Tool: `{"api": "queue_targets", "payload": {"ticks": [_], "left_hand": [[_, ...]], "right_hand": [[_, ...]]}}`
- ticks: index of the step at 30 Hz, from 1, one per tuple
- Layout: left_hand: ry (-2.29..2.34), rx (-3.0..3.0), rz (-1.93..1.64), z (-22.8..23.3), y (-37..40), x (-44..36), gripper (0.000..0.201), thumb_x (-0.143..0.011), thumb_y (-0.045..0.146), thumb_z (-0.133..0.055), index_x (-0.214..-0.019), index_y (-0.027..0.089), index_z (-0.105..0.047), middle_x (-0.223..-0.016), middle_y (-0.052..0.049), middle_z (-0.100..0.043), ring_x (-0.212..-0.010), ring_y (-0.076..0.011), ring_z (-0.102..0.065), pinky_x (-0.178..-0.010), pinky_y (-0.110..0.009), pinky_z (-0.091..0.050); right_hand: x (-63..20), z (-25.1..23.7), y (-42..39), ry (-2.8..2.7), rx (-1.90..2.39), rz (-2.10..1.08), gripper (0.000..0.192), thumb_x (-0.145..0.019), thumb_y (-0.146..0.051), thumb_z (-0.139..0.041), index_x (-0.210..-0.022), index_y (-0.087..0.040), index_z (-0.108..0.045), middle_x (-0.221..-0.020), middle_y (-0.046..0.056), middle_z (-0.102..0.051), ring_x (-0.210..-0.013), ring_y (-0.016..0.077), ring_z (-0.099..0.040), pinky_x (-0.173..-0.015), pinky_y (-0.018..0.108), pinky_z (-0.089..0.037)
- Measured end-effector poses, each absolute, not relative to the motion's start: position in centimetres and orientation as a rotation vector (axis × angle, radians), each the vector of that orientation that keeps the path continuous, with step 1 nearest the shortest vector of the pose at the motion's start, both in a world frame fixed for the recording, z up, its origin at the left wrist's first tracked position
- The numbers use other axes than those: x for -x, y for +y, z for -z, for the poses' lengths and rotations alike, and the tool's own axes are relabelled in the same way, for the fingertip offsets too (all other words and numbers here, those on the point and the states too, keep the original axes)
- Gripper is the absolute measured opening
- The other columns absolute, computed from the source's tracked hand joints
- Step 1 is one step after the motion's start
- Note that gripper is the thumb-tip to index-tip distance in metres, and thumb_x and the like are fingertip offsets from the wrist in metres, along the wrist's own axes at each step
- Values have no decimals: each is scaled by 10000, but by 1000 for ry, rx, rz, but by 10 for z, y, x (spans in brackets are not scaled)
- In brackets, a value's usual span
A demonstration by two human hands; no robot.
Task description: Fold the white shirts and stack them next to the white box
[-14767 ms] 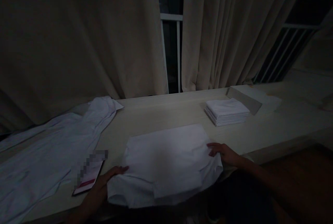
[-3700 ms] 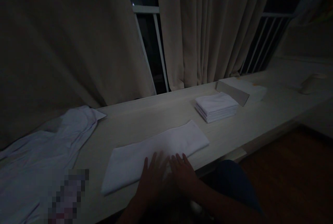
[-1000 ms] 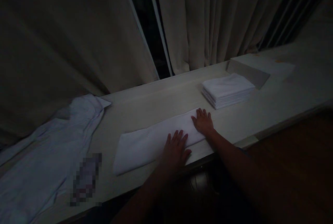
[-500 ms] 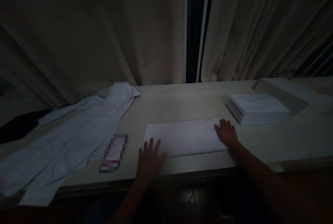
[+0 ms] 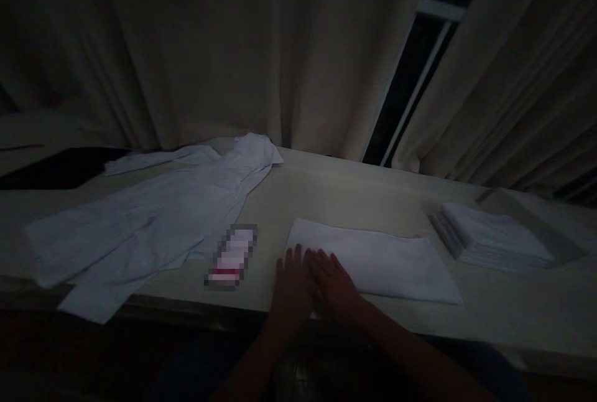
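A white folded cloth point(image 5: 396, 262) lies as a long flat strip near the table's front edge. My left hand point(image 5: 293, 284) rests at its left end, fingers stretched out. Right beside it, my right hand point(image 5: 332, 280) lies flat on the same end, fingers extended and pointing up-left. The two hands touch or slightly overlap, and they hide the cloth's near left corner. Left of them lies a phone-shaped item point(image 5: 232, 256), blurred by pixelation.
A white long-sleeved garment point(image 5: 172, 203) is spread at the left, partly over the front edge. A dark flat item point(image 5: 60, 168) lies behind it. At the right a stack of folded white cloths point(image 5: 499, 237) stands on the table point(image 5: 345, 193). Curtains point(image 5: 209, 66) hang behind.
My right hand has moved left from the cloth's right end to beside my left hand. The view has turned left and tilted. The cloth still lies flat.
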State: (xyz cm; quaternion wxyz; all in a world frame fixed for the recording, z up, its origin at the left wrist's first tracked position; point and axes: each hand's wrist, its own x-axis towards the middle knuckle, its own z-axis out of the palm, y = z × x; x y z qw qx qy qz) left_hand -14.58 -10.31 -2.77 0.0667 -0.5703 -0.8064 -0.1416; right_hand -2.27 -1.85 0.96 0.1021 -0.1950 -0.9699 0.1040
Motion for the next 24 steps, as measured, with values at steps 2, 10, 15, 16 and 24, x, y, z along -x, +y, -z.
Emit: {"api": "queue_targets", "payload": {"ticks": [2,10,15,16,24], "left_hand": [[-2430,1739,462,28,-103,147,618,-914,370,-361,-1498,191,-268,-1579,-95,-218,-1458,-312,-134,-1164,-523,-98],[-2463,1661,591,20,-101,142,759,-855,545,-448,-1484,150,-297,-1530,-157,-325,-1445,-355,-158,-1148,-575,-105],[-2435,1647,603,24,-100,141,782,-851,536,-459,-1487,123,-266,-1563,-160,-238,-1463,-343,-58,-1147,-583,-105],[-2431,1650,608,24,-100,142,788,-847,534,-466,-1487,121,-263,-1569,-163,-220,-1463,-345,-47,-1146,-586,-104],[-2410,1678,659,26,-99,142,766,-853,520,-449,-1480,116,-276,-1559,-181,-235,-1461,-359,-58,-1127,-617,-131]], "right_hand": [[49,-13,-24,-2888,587,-362,586,-1003,-474,-238,-1509,-180,-259,-1549,82,-275,-1438,245,-201,-1161,465,-187],[116,-16,24,-3043,665,-340,648,-992,-535,-172,-1472,-132,-337,-1533,122,-307,-1434,264,-203,-1151,486,-144],[136,-14,38,-3050,699,-329,645,-990,-536,-167,-1482,-147,-313,-1554,114,-258,-1443,271,-167,-1143,508,-140],[138,-14,39,-3047,707,-325,646,-989,-537,-167,-1482,-145,-311,-1555,116,-257,-1443,275,-164,-1141,518,-139],[144,-5,43,-3014,755,-336,638,-988,-542,-175,-1500,-173,-268,-1569,97,-222,-1445,292,-148,-1129,559,-139]]}}
